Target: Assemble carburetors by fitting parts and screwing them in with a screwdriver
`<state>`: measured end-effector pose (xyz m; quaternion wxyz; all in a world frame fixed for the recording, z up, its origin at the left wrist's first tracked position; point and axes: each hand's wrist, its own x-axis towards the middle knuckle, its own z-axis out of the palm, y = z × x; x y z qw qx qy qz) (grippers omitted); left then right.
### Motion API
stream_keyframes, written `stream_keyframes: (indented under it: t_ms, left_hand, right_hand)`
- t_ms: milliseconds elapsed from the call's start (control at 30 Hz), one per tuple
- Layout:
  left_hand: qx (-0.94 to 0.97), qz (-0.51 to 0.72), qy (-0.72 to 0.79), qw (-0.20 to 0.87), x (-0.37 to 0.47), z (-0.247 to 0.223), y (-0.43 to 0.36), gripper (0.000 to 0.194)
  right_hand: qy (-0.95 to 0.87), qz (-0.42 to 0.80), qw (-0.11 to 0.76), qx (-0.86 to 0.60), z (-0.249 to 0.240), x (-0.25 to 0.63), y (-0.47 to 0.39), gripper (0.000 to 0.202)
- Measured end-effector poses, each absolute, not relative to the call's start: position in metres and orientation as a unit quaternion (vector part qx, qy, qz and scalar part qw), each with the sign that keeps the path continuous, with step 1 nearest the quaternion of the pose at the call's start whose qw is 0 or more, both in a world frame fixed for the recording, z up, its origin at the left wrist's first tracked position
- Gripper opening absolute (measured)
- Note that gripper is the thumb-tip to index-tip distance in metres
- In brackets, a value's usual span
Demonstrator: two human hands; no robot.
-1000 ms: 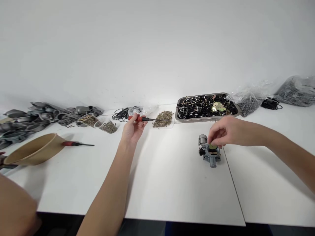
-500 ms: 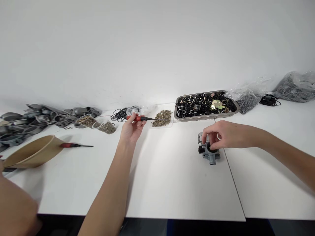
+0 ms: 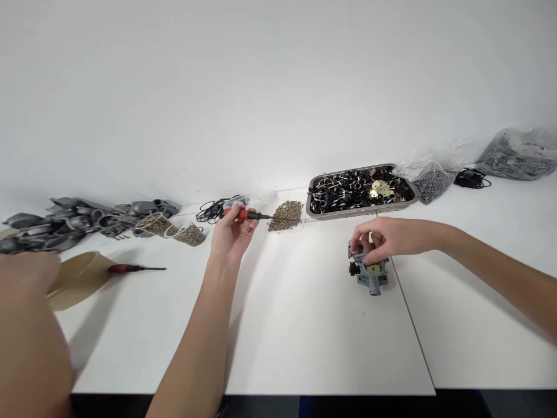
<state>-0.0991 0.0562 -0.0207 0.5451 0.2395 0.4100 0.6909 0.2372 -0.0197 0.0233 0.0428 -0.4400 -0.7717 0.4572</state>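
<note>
My left hand [image 3: 230, 241] is closed around the red handle of a screwdriver [image 3: 247, 215]. Its dark shaft points right, the tip over small brass-coloured screws [image 3: 285, 213] in a shallow clear tray [image 3: 299, 227]. On the white table to the right sits a grey metal carburetor [image 3: 374, 285] with a black knob on its left side. From above, my right hand [image 3: 394, 235] grips it with thumb and bent fingers. A brass-coloured plate [image 3: 373, 269] shows in the carburetor's opening below my thumb; the fingers cover part of the top.
Behind stands a metal tray [image 3: 363, 215] of black and brass parts, with plastic bags [image 3: 520, 157] and black cords [image 3: 472, 178] farther right. At left lie grey castings [image 3: 102, 217], cups of small parts [image 3: 191, 234], a tan bowl [image 3: 80, 284], another screwdriver [image 3: 126, 268] and another person's arm [image 3: 32, 331].
My right thumb and fingers have lifted slightly from the carburetor's opening, and the brass-coloured plate now shows. The other person's arm has moved up over the bowl. My left hand barely differs.
</note>
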Motion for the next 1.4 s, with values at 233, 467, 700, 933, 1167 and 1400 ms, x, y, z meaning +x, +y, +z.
stream_keyframes:
  t_ms: [233, 467, 700, 933, 1167, 1400]
  left_hand:
    - [0.265, 0.65, 0.372, 0.607, -0.052, -0.007, 0.03, 0.031]
    - [0.298, 0.608, 0.37, 0.636, -0.032, -0.009, 0.017, 0.028]
    - [0.291, 0.595, 0.369, 0.652, -0.028, -0.01, 0.017, 0.035]
    - [0.295, 0.597, 0.365, 0.65, -0.029, -0.012, 0.018, 0.033]
    - [0.311, 0.591, 0.37, 0.646, -0.029, -0.013, 0.017, 0.028]
    - [0.375, 0.592, 0.352, 0.621, -0.029, -0.009, 0.013, 0.027]
  right_hand:
    - [-0.718, 0.458, 0.165, -0.498, 0.012, 0.226, -0.021, 0.049]
    - [-0.714, 0.449, 0.224, -0.488, 0.002, 0.217, -0.022, 0.047]
    - [-0.623, 0.561, 0.232, -0.494, -0.004, 0.218, -0.019, 0.037]
    - [-0.62, 0.553, 0.241, -0.501, -0.002, 0.216, -0.021, 0.037]
    - [-0.664, 0.504, 0.237, -0.499, -0.001, 0.215, -0.023, 0.035]
    - [-0.68, 0.486, 0.239, -0.495, -0.003, 0.218, -0.022, 0.028]
